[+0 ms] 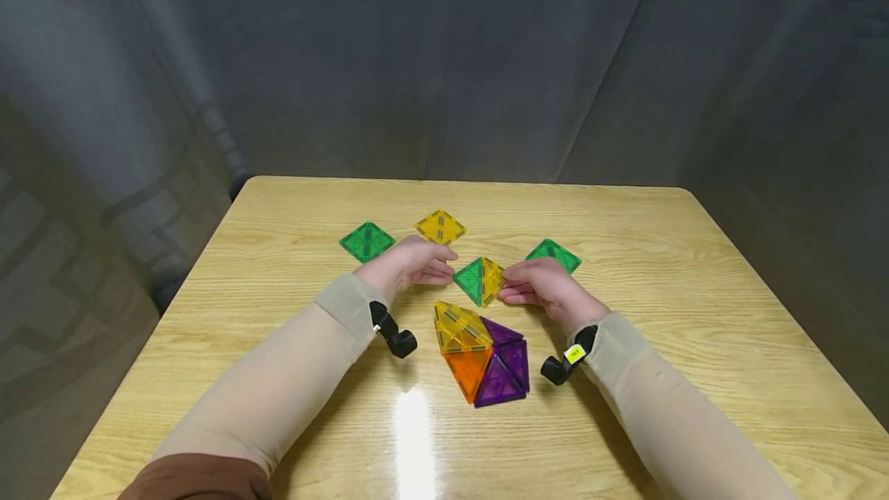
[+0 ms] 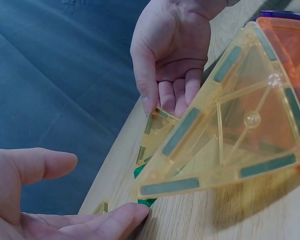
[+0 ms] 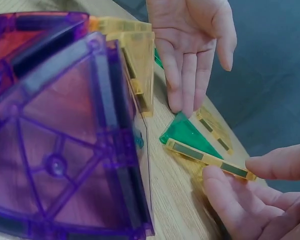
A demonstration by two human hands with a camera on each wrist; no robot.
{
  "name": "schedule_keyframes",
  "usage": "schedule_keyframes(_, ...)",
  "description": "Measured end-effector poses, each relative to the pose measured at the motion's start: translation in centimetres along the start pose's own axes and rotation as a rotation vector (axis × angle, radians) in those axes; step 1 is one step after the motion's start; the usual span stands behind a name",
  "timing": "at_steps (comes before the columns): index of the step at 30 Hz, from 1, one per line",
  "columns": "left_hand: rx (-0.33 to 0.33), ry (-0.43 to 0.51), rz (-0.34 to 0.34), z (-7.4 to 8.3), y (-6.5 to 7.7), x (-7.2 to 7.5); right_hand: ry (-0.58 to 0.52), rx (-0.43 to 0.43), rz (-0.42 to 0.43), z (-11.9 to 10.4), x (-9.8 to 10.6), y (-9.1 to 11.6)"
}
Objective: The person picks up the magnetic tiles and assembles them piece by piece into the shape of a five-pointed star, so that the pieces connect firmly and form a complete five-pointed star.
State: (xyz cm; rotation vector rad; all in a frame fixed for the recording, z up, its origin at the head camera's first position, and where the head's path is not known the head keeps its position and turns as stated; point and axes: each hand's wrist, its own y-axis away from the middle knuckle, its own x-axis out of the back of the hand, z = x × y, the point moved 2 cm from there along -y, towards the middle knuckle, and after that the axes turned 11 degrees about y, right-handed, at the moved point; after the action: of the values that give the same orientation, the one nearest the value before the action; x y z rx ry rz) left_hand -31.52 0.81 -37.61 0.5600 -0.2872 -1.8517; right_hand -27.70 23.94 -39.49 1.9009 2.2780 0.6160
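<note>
My right hand (image 1: 542, 285) pinches a yellow triangular magnetic tile (image 3: 210, 161) between thumb and fingers, its edge tilted up off the table in the right wrist view. Against that tile lies a green triangular magnetic tile (image 1: 470, 281). My left hand (image 1: 419, 261) has its fingers stretched out, the fingertips right at the green tile's left corner, with the thumb held apart. Nearer to me stands a built shape of joined magnetic tiles, with yellow tiles (image 1: 461, 329), an orange tile (image 1: 468, 370) and purple tiles (image 1: 501, 381).
A pair of green triangles (image 1: 367, 241) lies beyond my left wrist, and a yellow pair (image 1: 441, 227) lies behind the left hand. Another green pair (image 1: 559, 255) is partly hidden behind the right hand. Dark curtains (image 1: 444, 60) hang behind the wooden table (image 1: 312, 423).
</note>
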Motion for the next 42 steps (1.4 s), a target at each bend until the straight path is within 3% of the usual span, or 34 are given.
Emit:
schedule_keyframes(16, -0.015, -0.05, 0.014, -0.1, -0.1, 0.6, -0.047, 0.072, -0.034, -0.5, -0.3, 0.2)
schedule_keyframes(28, -0.026, -0.074, -0.078, -0.9, -0.8, -0.1, -0.069, 0.127, -0.085, -1.3, -1.0, 1.0)
schedule_keyframes(32, -0.027, -0.044, -0.141, -1.0, -0.8, -0.4, -0.105, 0.147, -0.113, -1.8, -1.5, 1.3)
schedule_keyframes(38, -0.064, -0.021, -0.341, -0.9, -0.4, -1.0, -0.152, 0.197, -0.18, -2.5, -2.2, 1.8)
schedule_keyframes(42, -0.102, -0.015, -0.419, -0.7, 0.1, -1.2, -0.168, 0.216, -0.209, -2.8, -2.4, 1.9)
